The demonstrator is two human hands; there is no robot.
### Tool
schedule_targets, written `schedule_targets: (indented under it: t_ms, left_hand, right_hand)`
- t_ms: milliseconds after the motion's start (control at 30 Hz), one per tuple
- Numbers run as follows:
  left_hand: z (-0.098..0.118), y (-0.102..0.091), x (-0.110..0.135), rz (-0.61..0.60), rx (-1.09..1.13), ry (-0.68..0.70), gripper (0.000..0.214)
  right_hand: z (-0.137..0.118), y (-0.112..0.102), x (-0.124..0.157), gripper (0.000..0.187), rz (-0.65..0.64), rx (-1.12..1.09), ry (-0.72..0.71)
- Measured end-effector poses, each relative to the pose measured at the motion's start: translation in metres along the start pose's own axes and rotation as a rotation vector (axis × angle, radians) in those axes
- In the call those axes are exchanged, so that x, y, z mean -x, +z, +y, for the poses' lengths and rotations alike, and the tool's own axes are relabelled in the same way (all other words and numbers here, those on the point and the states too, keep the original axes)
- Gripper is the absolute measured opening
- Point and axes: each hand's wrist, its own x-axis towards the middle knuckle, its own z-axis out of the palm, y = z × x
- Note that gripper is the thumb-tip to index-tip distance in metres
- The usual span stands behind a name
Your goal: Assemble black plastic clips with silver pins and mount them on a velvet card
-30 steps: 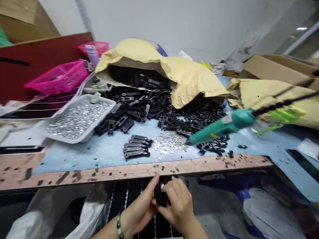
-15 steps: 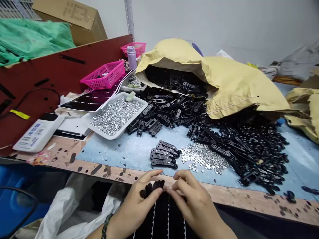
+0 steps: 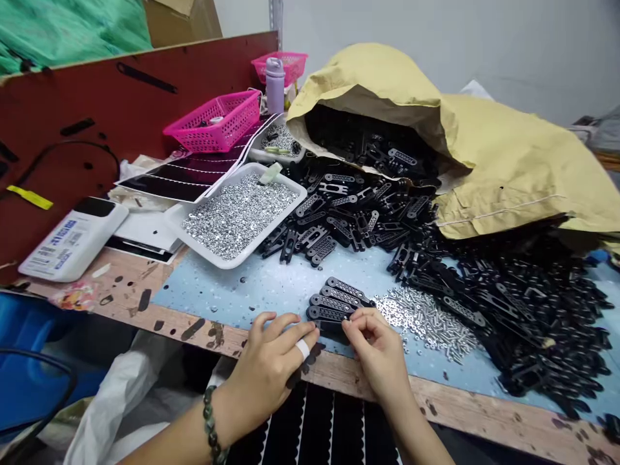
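Observation:
A fanned row of black perforated brackets [image 3: 334, 300] lies on the blue mat. My left hand [image 3: 274, 355] is palm down, fingers outstretched and apart, its index fingertip at the left end of the nearest bracket. A white band wraps that finger, and several black oval pieces [image 3: 312, 360] show beside it; the thumb is mostly hidden. At the same bracket's right end, my right hand [image 3: 380, 345] has thumb and index finger pinched together. Whatever is in the pinch is too small to name. Small metal screws and nuts [image 3: 431, 323] are heaped just right of the brackets.
A white tray of metal nuts [image 3: 237, 261] stands left on the mat, with a pink basket [image 3: 217, 123] behind. Black parts [image 3: 547, 329] spill from yellow sacks [image 3: 513, 148]. A white scale-like device [image 3: 72, 242] sits far left. Black strips [image 3: 314, 426] lie below the table edge.
Both hands have moved up from below the table edge to the nearest bracket. My left hand has turned palm down and away from my right. The view has shifted.

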Motion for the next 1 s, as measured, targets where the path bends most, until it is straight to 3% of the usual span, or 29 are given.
schedule_targets:
  t_ms: [333, 633, 833, 933, 1000]
  left_hand:
    - [-0.003, -0.003, -0.004, 0.011, 0.026, 0.021, 0.046]
    - [-0.001, 0.003, -0.004, 0.025, 0.074, -0.012, 0.049]
    - [0.003, 0.007, -0.011, 0.010, 0.037, -0.044, 0.052]
    - [0.003, 0.007, -0.013, 0.007, 0.036, -0.035, 0.050]
    - [0.002, 0.005, -0.014, -0.010, 0.059, -0.041, 0.047]
  right_hand:
    - [0.001, -0.001, 0.002, 0.032, -0.006, 0.011, 0.019]
    - [0.002, 0.001, 0.000, 0.029, -0.016, 0.141, -0.078]
    - [0.000, -0.005, 0.001, 0.029, -0.033, 0.571, -0.290]
    - [-0.005, -0.014, -0.003, 0.035, 0.003, 0.869, -0.311]
    - [-0.008, -0.017, -0.011, 0.035, 0.046, 0.930, -0.343]
